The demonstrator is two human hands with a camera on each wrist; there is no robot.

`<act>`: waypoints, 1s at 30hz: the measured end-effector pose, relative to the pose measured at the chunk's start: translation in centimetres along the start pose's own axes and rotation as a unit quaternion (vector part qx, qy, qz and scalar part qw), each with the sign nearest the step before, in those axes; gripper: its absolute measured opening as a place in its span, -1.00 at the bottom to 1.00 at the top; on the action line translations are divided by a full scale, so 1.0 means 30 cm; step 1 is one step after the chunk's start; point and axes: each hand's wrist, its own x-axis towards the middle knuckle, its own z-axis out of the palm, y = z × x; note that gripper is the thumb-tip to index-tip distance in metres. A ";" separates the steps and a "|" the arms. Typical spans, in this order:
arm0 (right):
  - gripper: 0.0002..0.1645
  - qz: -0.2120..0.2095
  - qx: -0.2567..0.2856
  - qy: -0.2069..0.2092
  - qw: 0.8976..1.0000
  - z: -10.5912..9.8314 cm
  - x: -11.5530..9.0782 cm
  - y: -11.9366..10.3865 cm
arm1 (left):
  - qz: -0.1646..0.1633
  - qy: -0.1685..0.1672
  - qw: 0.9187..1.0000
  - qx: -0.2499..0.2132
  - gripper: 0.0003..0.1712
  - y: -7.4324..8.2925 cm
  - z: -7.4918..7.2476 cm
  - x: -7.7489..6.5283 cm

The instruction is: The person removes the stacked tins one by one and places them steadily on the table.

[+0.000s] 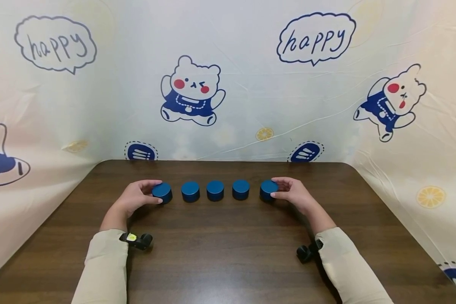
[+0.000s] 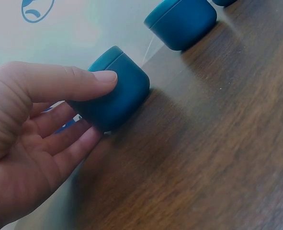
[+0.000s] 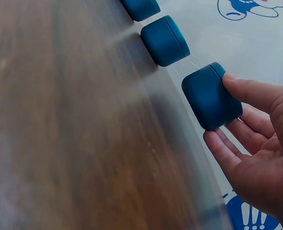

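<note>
Several small blue cylindrical jars, each with a lid seam near the top, stand upright in a row across the far part of the table. My left hand holds the leftmost jar from its left side. In the left wrist view the thumb lies across that jar's side and the fingers are behind it. At the other end, my right hand grips the rightmost jar between thumb and fingers. The right wrist view has this jar near the table edge. Untouched between the hands are a left-middle jar, a centre jar and a right-middle jar.
The brown wooden table reaches back to a pale printed curtain with cartoon bears. Dark wrist-worn cameras, one on the left cuff and one on the right, hang over the table.
</note>
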 end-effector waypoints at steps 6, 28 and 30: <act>-0.32 0.009 0.000 -0.005 1.000 0.015 0.009 -0.003 | 0.000 -0.001 1.000 0.002 -0.15 -0.011 -0.003 0.000; -0.32 0.021 -0.003 -0.013 1.000 0.021 0.033 0.016 | 0.001 0.001 1.000 -0.006 -0.16 -0.008 0.000 0.002; -0.32 0.019 0.002 -0.013 1.000 0.020 0.034 0.018 | 0.002 0.001 1.000 -0.006 -0.16 -0.010 0.001 0.002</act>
